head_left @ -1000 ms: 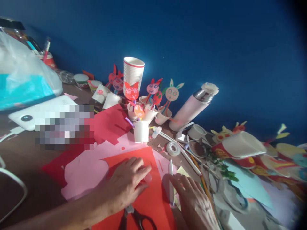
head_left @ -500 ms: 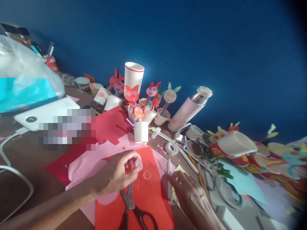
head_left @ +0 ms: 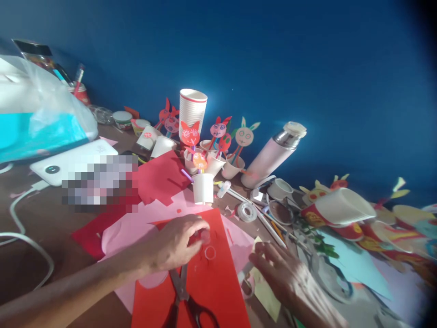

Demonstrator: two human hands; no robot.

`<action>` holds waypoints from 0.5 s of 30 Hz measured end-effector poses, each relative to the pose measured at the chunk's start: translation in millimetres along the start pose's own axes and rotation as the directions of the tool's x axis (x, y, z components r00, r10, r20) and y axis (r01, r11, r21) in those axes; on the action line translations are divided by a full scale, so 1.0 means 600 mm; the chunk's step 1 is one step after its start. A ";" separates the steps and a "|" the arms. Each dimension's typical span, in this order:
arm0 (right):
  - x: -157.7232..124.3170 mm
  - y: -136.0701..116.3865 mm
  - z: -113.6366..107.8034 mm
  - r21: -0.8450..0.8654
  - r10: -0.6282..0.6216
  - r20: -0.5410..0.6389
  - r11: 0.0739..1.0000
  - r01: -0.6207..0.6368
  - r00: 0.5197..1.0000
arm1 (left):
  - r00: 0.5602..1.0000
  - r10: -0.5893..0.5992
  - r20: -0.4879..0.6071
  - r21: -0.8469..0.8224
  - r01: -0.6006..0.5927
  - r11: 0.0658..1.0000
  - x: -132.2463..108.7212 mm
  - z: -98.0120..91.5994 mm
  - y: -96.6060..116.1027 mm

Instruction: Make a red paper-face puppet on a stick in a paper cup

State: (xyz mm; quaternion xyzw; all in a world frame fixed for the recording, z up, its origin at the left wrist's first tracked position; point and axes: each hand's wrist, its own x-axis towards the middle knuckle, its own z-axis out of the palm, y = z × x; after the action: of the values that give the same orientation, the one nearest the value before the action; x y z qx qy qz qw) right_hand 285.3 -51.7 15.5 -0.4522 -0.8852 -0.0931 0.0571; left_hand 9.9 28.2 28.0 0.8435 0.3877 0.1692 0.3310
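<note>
Right hand (head_left: 290, 278) has drifted outward; left hand (head_left: 177, 241) is closed on a small piece (head_left: 205, 236) over the red sheet (head_left: 221, 287).

The left fingers (head_left: 194, 225) pinch that piece, too blurred to identify, above the sheet's middle, with a paper ring (head_left: 210, 253) just below. The right hand is spread open, holding nothing, beyond the sheet's right edge above pale yellow paper (head_left: 262, 291). Black-handled scissors (head_left: 180, 291) lie on the sheet's near end, with pink paper (head_left: 119, 237) under it.

Scissors (head_left: 180, 291) on paper (head_left: 225, 282), cups (head_left: 203, 188) behind, flask (head_left: 268, 157) right of cups
</note>
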 end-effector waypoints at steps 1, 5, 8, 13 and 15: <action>-0.005 0.005 -0.004 -0.029 0.019 -0.037 0.999 -0.021 0.999 | 1.000 0.005 -0.002 0.000 -0.005 1.000 0.002 0.001 0.001; -0.027 0.019 -0.019 -0.121 0.107 -0.098 0.986 -0.119 0.989 | 1.000 0.004 0.005 0.002 -0.004 1.000 0.008 0.006 -0.004; -0.034 0.013 -0.029 -0.039 0.237 -0.134 0.969 -0.244 0.962 | 1.000 0.006 -0.014 0.006 -0.006 1.000 0.008 0.011 -0.010; -0.024 -0.027 -0.050 0.349 0.435 -0.344 0.882 -0.317 0.832 | 0.999 -0.046 -0.023 0.021 0.047 0.999 0.002 0.006 -0.013; -0.012 -0.042 -0.059 0.399 0.428 -0.374 0.875 -0.274 0.823 | 0.996 -0.081 -0.033 0.016 0.082 0.997 -0.003 -0.001 -0.011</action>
State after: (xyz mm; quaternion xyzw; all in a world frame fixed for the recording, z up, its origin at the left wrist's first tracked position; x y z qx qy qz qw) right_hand 269.8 -79.7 45.8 -0.5593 -0.7501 -0.0345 0.3513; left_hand 4.9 30.3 23.6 0.8270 0.4285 0.1659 0.3241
